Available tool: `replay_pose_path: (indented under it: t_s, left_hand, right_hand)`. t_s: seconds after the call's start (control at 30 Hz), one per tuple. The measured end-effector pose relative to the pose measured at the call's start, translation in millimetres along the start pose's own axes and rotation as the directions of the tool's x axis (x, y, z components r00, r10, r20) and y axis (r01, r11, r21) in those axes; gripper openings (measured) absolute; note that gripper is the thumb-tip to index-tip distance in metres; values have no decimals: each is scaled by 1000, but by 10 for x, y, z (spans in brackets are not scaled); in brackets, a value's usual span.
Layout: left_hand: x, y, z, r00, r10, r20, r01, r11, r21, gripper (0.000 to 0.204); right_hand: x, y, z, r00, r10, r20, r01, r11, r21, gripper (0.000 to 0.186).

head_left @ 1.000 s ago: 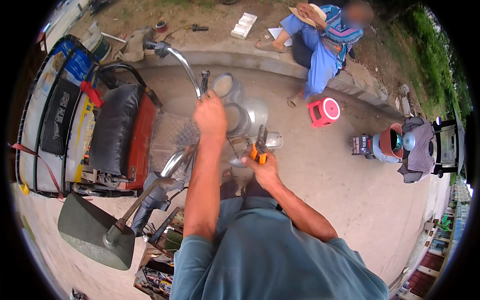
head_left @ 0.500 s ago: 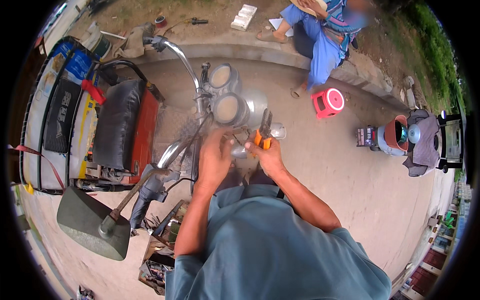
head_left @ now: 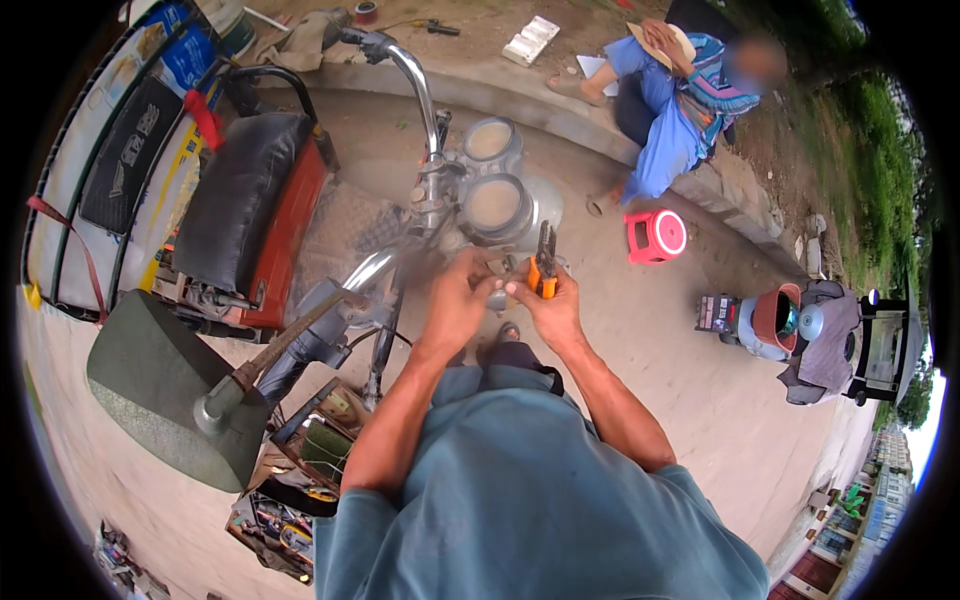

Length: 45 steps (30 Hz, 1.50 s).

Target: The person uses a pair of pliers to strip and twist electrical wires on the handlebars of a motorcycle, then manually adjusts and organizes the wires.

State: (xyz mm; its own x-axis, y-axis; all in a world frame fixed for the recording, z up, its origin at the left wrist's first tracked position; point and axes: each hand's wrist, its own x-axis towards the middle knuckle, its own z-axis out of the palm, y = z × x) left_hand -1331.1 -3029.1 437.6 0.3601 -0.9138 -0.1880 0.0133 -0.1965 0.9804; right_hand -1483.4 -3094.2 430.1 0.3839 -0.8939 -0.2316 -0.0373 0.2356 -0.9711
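Observation:
Orange-handled pliers stand jaws up in my right hand, whose fingers are closed around the handles. Close beside it on the left is my left hand, its thumb and fingers pinched together. What it pinches is too small to make out. The fingertips of both hands nearly meet. Just beyond them are two round, dusty gauge-like housings on the front of a three-wheeled vehicle. Its chrome handlebar curves past on the left.
At left are a mirror and a black seat. Tool trays lie below my left forearm. A person sits on the far kerb, near a red stool. Another vehicle stands at right.
My left hand has come closer to my right hand, and its fingers have drawn into a pinch. The pliers remain in my right hand. The whole view has shifted and tilted.

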Motion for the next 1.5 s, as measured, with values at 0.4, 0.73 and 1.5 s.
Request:
replay_pose_path:
  t_s: [0.4, 0.73, 1.5]
  left_hand:
    - [-64, -209, -103, 946, 325, 21, -321, 920, 227, 17]
    - [-193, -126, -153, 968, 252, -1, -249, 955, 162, 21]
    - [-99, -154, -259, 988, -67, 143, 53, 994, 98, 40]
  right_hand:
    - [133, 94, 27, 998, -56, 4, 55, 975, -214, 31]
    - [244, 45, 8, 998, -38, 48, 46, 985, -169, 29]
    - [159, 104, 37, 994, -54, 95, 76, 965, -250, 27]
